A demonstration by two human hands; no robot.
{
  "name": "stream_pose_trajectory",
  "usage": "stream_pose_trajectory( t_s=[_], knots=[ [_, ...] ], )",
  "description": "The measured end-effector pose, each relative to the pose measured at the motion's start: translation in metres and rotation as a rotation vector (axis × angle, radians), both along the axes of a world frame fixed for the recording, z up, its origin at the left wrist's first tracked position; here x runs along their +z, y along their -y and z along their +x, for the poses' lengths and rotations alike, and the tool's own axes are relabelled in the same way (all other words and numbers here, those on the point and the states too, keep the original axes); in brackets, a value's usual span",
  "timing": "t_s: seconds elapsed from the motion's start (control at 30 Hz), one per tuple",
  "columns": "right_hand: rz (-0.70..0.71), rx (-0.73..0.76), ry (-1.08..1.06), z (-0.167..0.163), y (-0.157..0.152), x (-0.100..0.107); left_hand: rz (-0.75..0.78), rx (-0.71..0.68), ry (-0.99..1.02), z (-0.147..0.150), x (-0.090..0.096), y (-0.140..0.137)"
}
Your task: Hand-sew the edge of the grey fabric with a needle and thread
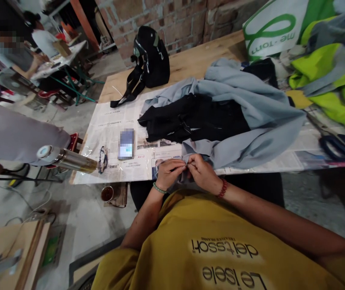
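At the table's front edge my two hands meet, fingertips pinched together. My left hand point(170, 174), with a green bead bracelet at the wrist, is closed on an edge of the grey garment point(266, 108). My right hand point(203, 172), wearing a red bracelet, is pinched close beside it; whatever its fingertips hold is too small to make out. The grey cloth spreads from my fingers across the table to the right. A black garment point(221, 117) lies on top of it.
Newspaper point(106, 125) covers the table. On it are a phone point(126, 144), glasses point(102, 160), a steel flask point(69, 159) and scissors point(338, 141). A black bag point(152, 58) stands behind; yellow-green clothes point(326, 64) lie right. Below is a cup point(107, 194). Other people sit left.
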State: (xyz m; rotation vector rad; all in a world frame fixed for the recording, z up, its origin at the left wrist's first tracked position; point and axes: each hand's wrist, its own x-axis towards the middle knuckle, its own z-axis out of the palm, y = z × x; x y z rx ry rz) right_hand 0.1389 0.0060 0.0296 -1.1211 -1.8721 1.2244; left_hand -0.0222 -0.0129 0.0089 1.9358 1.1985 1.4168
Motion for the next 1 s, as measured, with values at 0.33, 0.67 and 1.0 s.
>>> stream_pose_trajectory(
  t_s=[0.33, 0.67, 1.0],
  knots=[
    [0.211, 0.126, 0.182, 0.027, -0.009, 0.022, 0.008, 0.049, -0.04, 0.002, -0.001, 0.003],
    [0.522, -0.126, 0.169, 0.041, -0.029, 0.038, 0.011, 0.073, -0.085, 0.007, 0.002, 0.006],
    [0.556, 0.174, 0.217, 0.023, -0.042, 0.012, 0.0, 0.132, -0.047, 0.006, 0.001, 0.005]
  ],
)
